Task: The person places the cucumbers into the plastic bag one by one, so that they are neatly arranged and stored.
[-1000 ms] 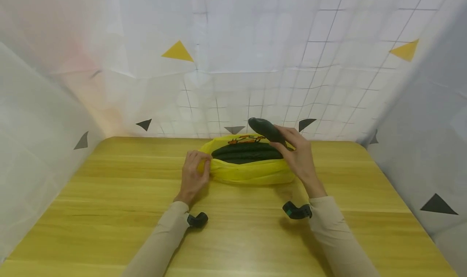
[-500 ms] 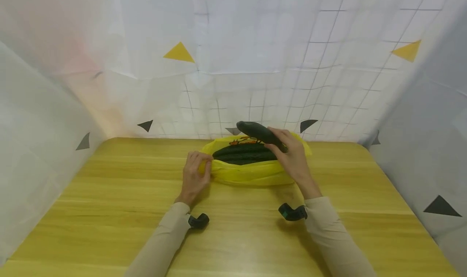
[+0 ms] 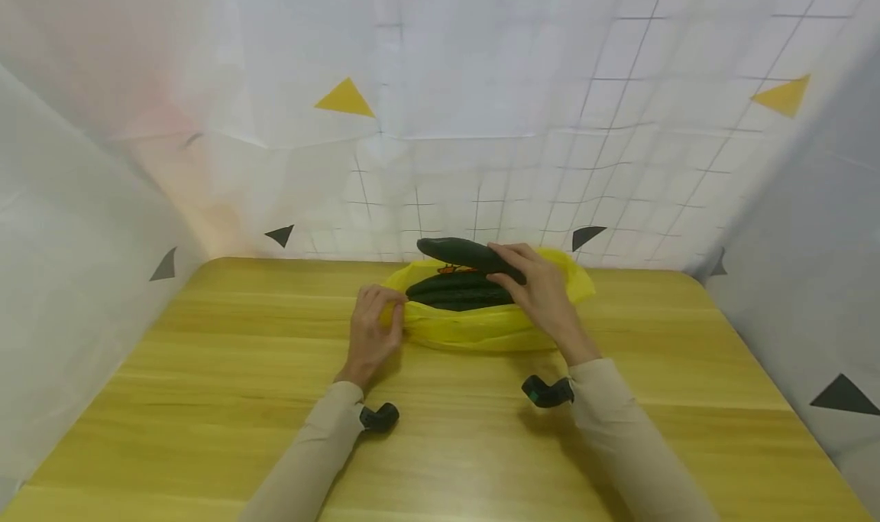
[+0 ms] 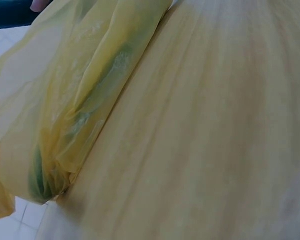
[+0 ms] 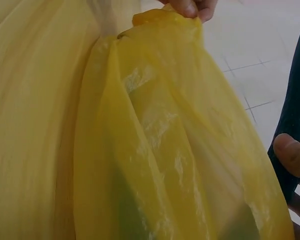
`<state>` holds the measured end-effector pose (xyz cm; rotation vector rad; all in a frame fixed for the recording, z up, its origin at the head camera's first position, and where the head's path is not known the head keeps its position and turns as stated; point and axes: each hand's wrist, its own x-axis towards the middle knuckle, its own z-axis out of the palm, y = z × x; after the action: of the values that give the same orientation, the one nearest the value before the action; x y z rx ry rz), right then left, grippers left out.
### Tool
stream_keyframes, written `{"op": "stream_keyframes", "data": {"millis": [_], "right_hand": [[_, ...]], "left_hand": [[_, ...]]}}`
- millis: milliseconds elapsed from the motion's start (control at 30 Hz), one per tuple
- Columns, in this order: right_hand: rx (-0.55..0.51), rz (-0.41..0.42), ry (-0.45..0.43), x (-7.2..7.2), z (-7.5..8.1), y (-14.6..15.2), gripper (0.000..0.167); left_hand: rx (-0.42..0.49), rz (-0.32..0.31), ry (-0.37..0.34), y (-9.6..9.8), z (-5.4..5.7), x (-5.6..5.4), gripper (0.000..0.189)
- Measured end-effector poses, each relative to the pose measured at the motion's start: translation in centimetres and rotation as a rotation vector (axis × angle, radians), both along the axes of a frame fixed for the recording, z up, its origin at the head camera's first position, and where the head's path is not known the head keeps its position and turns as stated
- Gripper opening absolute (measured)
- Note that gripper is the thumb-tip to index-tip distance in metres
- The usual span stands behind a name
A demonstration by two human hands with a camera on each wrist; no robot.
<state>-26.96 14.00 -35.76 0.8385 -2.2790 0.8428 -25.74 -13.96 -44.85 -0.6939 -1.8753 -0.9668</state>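
A yellow plastic bag (image 3: pixel 481 334) lies with its mouth spread on the table, and dark green cucumbers (image 3: pixel 454 291) show inside it. My left hand (image 3: pixel 373 331) pinches the bag's left edge; in the right wrist view its fingertips (image 5: pixel 187 7) grip the bunched plastic. My right hand (image 3: pixel 543 293) holds another cucumber (image 3: pixel 459 253) by its right end, thumb on the near side and fingers over the far side. That cucumber hangs above the bag's opening, nearly level, its free end pointing left. In the right wrist view the held cucumber (image 5: pixel 291 107) stands at the right edge.
The wooden table (image 3: pixel 440 445) extends around the bag. White sheets with a grid and yellow and black triangles form a back wall (image 3: pixel 454 124) and side walls. Each wrist wears a small black camera, the left camera (image 3: pixel 380 417) and the right camera (image 3: pixel 548 391).
My right hand has moved left and tilted the held cucumber from a slant to nearly level, lower over the bag. The bag's right end now shows more. My left hand keeps its hold.
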Motion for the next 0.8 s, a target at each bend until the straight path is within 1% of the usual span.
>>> {"op": "stream_keyframes", "data": {"millis": [200,400,633,800], "right_hand": [[0.047,0.002,-0.001,-0.3,0.1,0.1,0.047],[0.111,-0.014,0.003,-0.7,-0.4,0.4,0.047],[0.141,0.004,-0.043,-1.1,-1.0,0.5,0.046],[0.168,-0.012,-0.064,-1.3,-1.1,0.4,0.045]], "left_hand": [[-0.009,0.011,-0.012,0.0,0.1,0.2,0.010],[-0.007,0.008,-0.006,0.0,0.1,0.3,0.010],[-0.010,0.018,-0.002,0.0,0.0,0.3,0.009],[-0.007,0.014,0.013,0.0,0.1,0.1,0.009]]}}
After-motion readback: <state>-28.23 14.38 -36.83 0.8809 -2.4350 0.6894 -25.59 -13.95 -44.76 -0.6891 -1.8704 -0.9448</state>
